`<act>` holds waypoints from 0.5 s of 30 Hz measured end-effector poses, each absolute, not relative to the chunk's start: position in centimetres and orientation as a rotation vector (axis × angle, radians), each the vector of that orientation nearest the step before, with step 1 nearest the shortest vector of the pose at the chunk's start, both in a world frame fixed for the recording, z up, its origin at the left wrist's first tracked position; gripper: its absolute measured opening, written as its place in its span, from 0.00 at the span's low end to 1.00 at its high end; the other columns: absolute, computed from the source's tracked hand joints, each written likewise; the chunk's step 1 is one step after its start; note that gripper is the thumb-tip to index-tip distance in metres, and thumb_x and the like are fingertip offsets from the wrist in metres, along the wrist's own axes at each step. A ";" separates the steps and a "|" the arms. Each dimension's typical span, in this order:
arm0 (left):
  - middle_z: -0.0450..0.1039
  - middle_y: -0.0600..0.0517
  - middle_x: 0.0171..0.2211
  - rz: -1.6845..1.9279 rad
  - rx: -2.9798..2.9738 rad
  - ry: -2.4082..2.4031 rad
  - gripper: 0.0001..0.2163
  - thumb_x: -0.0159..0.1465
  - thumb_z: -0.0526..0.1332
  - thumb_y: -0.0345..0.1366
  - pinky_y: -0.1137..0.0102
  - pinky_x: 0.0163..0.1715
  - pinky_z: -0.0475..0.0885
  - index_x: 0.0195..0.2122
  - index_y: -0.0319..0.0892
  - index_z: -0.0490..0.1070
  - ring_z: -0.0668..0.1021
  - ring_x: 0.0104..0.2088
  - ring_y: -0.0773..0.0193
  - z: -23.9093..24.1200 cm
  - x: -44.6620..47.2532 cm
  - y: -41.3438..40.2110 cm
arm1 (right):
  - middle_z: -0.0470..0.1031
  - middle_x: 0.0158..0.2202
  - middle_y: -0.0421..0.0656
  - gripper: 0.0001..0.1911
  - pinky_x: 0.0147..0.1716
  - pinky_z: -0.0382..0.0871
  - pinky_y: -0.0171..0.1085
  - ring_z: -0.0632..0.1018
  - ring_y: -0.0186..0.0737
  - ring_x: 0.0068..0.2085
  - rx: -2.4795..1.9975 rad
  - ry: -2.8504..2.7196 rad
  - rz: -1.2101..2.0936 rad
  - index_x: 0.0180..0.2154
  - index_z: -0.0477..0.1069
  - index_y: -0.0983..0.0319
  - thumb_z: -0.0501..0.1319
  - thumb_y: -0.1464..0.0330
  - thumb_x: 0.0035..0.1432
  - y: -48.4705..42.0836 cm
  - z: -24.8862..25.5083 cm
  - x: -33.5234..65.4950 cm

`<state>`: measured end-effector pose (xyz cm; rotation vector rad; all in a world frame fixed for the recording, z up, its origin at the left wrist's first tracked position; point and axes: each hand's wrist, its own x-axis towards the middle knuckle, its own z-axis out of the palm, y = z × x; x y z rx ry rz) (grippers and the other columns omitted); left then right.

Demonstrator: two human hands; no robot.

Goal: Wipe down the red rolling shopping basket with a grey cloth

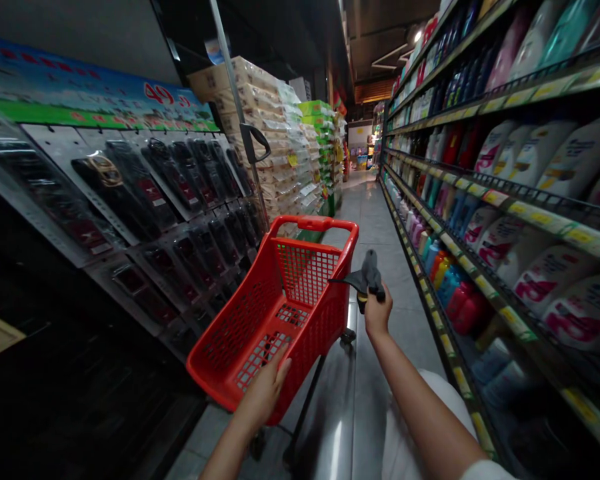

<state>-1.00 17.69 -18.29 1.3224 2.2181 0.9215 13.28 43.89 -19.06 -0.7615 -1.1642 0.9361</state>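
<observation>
Shelving lines both sides of the narrow shop aisle. The shelves [520,193] at three o'clock carry rows of bottles [545,280], white with pink labels, and lower down some red and blue ones. At nine o'clock a slanted display rack [130,200] holds dark packets on hooks, and beyond it at eleven o'clock stand stacked packs of paper goods [280,127]. The tiled floor [375,220] runs away toward twelve o'clock.

At the middle stands the red basket cart [280,300], a plastic mesh tub on a dark wheeled frame. Its long axis runs from about seven o'clock near the person to one o'clock at its far end, where the red handle loop arches over the rim. Nothing can be seen inside it.

The left hand [265,390] rests with fingers together, flat against the near outer wall of the basket cart just under its rim, at six o'clock in the view; it touches the wall but is not wrapped around anything. The right hand [379,312] is out at about two o'clock of the left, just beside the cart's far right corner, and is clamped on a dark handle [367,277] that rises above the fist. The two hands are well apart, the left nearer the person and the right further forward.
</observation>
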 end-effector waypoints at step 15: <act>0.64 0.45 0.63 0.577 1.724 2.376 0.27 0.68 0.52 0.44 0.56 0.61 0.65 0.67 0.47 0.54 0.70 0.61 0.54 -16.3 -3.2 11.7 | 0.46 0.71 0.45 0.30 0.67 0.54 0.48 0.57 0.47 0.69 -0.528 -1.678 0.804 0.60 0.66 0.58 0.57 0.74 0.55 43.6 -16.3 11.0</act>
